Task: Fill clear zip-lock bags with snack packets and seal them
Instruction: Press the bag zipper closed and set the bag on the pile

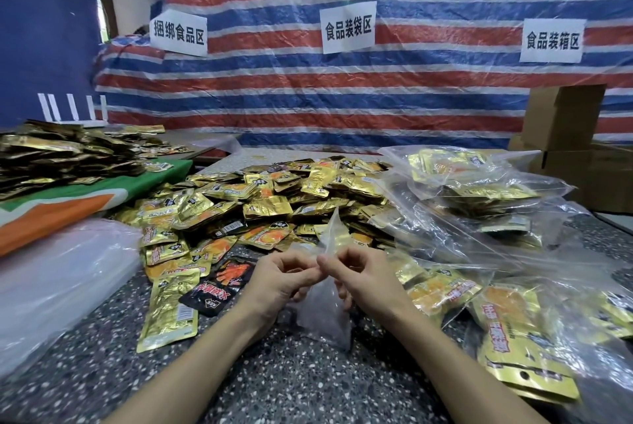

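An empty clear zip-lock bag (325, 314) is held upright over the speckled table (291, 382) in front of me. My left hand (279, 278) pinches the bag's edge from the left, and my right hand (359, 278) pinches it from the right, fingertips almost meeting. One corner of the bag sticks up above my fingers. Behind lies a big heap of gold snack packets (260, 197). A black and red packet (219, 286) lies just left of my left hand.
Filled clear bags of packets (479, 204) pile up at the right, more near my right forearm (513, 324). A stack of empty plastic bags (58, 279) lies at the left. Cardboard boxes (561, 122) stand back right, and a second packet heap (58, 156) sits back left.
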{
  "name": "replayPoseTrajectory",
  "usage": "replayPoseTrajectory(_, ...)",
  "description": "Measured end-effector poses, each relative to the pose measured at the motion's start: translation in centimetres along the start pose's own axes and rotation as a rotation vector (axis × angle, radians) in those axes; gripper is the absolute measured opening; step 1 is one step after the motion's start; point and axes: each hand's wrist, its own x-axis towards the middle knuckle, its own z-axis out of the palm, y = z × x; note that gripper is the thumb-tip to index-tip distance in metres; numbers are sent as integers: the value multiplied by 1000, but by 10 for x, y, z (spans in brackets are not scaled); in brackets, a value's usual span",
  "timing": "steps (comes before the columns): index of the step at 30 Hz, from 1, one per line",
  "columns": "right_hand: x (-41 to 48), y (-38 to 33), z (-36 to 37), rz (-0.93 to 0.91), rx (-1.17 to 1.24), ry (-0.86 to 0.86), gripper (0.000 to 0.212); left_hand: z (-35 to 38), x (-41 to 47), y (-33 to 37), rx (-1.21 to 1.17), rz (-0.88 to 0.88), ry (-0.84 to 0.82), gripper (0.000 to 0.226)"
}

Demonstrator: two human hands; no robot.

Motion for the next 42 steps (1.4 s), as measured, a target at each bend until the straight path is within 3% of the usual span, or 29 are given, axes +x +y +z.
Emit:
replayPoseTrajectory(5,2,-6,-2,-2,165,101,24,-2,1,7,-99,-48,40,19)
replayPoseTrajectory(9,-2,-8,-15,-32,195,313,30,-13,8,8,-178,14,373,23)
replayPoseTrajectory(13,2,-5,-15,-88,21,349,25,-19,9,4,23,164,606,24)
replayPoseTrajectory(15,2,-5,-13,-109,-81,293,8,-18,8,4,163,219,590,21)
replayPoseTrajectory(18,-1,-6,-15,-270,-224,214,39,-14,7,5,232,210,461,14)
replayPoseTrajectory(21,-2,-8,-16,-461,-388,96,43,-12,5,6,219,205,403,14)
replayPoseTrajectory(25,-4,-11,-20,-356,-598,-72,29,-17,4,10,274,159,386,14)
replayPoseTrajectory(29,-6,-15,-25,-246,-560,-169,32,-18,5,15,246,-87,298,9)
replayPoseTrajectory(32,-5,-15,-26,-213,-508,-170,27,-18,5,22,159,-156,269,9)
replayPoseTrajectory(42,1,-1,-20,-328,-487,-112,22,-20,9,50,84,-372,238,29)
